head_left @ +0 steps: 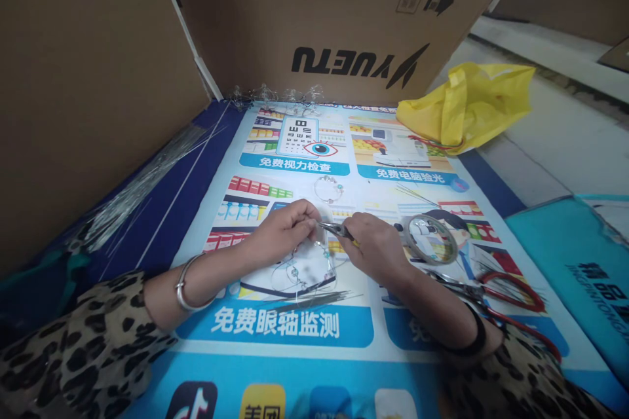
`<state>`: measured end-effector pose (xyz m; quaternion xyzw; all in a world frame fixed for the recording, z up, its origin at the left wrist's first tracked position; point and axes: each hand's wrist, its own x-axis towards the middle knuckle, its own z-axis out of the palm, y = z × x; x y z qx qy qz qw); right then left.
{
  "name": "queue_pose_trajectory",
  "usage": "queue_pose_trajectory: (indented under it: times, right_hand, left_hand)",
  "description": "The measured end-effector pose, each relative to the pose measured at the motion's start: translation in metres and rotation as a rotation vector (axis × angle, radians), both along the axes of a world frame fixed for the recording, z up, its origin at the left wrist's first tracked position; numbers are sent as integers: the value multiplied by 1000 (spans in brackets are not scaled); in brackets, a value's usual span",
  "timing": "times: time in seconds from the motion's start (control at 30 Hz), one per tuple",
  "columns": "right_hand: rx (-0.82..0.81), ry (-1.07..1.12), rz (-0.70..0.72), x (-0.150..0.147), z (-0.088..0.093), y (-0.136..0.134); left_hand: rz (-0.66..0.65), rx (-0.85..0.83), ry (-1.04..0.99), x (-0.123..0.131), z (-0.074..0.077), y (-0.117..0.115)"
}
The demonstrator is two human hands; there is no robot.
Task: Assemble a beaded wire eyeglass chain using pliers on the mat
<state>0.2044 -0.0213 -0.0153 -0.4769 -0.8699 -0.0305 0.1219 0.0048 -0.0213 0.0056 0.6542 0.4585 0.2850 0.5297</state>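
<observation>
My left hand (289,230) is closed in a pinch over the middle of the printed mat. Thin beaded wire (295,272) hangs in loops beneath its fingertips; the exact spot held is hidden by them. My right hand (376,250) wraps round a pair of pliers (332,228), whose metal jaws reach left to the pinched fingertips. Just beyond both hands lies a round beaded bracelet (328,189). Loose short wires (314,301) are scattered on the mat below the hands.
Right of my right hand are a tape roll (411,236) and red-handled scissors (514,291). A yellow bag (472,111) and a teal bag (555,242) sit farther right. Long silver wires (147,177) lie left. Tangled wire pieces (280,98) line the cardboard box (246,19) behind.
</observation>
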Motion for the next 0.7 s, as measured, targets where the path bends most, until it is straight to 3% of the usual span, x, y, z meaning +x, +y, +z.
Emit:
queue_pose_trajectory:
  times: [0.7]
  right_hand:
    - [30,21,24,1,-2,1]
  left_hand:
    - [-30,60,94,-1,1,-2]
